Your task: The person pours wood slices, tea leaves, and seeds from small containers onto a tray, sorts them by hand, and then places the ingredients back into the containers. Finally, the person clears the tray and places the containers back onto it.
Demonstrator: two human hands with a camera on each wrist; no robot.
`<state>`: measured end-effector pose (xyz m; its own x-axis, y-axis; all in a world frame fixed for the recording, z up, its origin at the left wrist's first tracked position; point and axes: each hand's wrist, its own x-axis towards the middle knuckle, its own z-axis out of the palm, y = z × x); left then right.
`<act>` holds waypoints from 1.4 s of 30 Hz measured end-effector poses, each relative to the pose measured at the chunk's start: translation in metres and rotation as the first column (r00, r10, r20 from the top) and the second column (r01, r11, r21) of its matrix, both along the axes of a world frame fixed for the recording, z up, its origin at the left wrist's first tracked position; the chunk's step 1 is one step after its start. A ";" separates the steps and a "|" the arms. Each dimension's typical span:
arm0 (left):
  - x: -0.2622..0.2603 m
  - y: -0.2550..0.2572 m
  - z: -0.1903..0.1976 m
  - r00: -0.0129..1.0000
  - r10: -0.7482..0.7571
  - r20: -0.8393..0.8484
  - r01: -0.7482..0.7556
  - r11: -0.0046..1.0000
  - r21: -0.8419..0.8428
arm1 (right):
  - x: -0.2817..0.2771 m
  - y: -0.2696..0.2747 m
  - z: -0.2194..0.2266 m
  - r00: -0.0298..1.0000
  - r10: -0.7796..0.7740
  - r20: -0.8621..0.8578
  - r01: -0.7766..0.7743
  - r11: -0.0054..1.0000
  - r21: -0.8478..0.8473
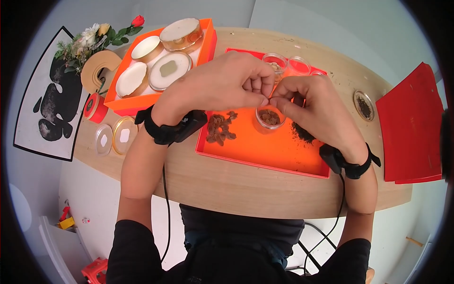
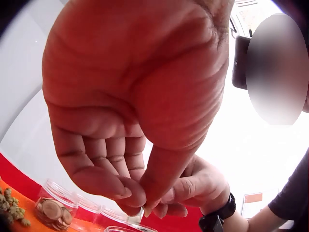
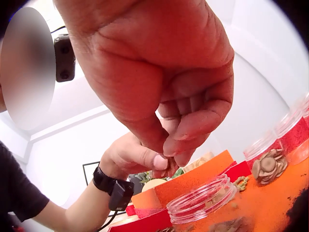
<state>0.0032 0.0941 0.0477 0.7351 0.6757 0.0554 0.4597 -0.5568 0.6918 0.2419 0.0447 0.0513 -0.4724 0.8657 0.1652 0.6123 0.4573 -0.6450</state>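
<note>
Above an orange tray (image 1: 246,150), my left hand (image 1: 231,79) and right hand (image 1: 316,102) meet with thumbs and fingertips together. Both pinch a small brown piece (image 3: 170,167), mostly hidden by the fingers. Directly below them stands a clear round jar (image 3: 200,205) without a lid, holding brown dried pieces (image 1: 270,118). Left of this jar, a loose pile of similar brown pieces (image 1: 219,130) lies on the tray. Dark crumbly bits (image 1: 302,134) are scattered under my right hand. Behind the hands, another clear jar holds pale round slices (image 2: 54,212).
At the back left, an orange box (image 1: 211,40) holds several round containers. Two clear lids (image 1: 103,140) lie beside a red tin (image 1: 96,109) and artificial flowers (image 1: 90,40). To the right are a small dish of dark leaves (image 1: 364,107) and a red folder (image 1: 410,130).
</note>
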 end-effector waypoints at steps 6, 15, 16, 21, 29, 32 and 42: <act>-0.002 0.006 -0.005 0.986 0.132 0.104 -0.129 0.991 -0.034 | 0.007 0.005 -0.002 0.995 -0.019 0.101 0.020 1.000 -0.011; 0.007 -0.002 -0.002 0.984 0.105 0.144 -0.087 0.988 -0.128 | 0.002 0.003 0.002 0.997 -0.074 0.035 0.074 0.997 -0.008; 0.009 -0.002 -0.003 0.982 0.107 0.153 -0.089 0.989 -0.120 | 0.002 0.004 0.002 0.998 -0.063 0.021 0.063 0.998 -0.005; 0.010 -0.004 -0.001 0.982 0.132 0.132 -0.112 0.982 -0.152 | 0.006 0.006 -0.002 0.999 -0.039 0.021 0.038 0.999 0.035; 0.007 -0.001 -0.004 0.961 0.202 0.188 -0.182 0.976 -0.118 | 0.008 0.003 0.003 0.992 -0.050 0.115 0.054 0.998 -0.030; 0.010 -0.002 -0.005 0.955 0.218 0.203 -0.196 0.973 -0.120 | 0.009 0.005 -0.002 0.991 -0.086 0.106 0.086 0.996 -0.003; 0.017 -0.004 -0.018 0.997 0.053 0.057 -0.055 0.998 0.041 | 0.015 0.019 -0.015 0.982 -0.057 0.183 0.060 0.998 -0.013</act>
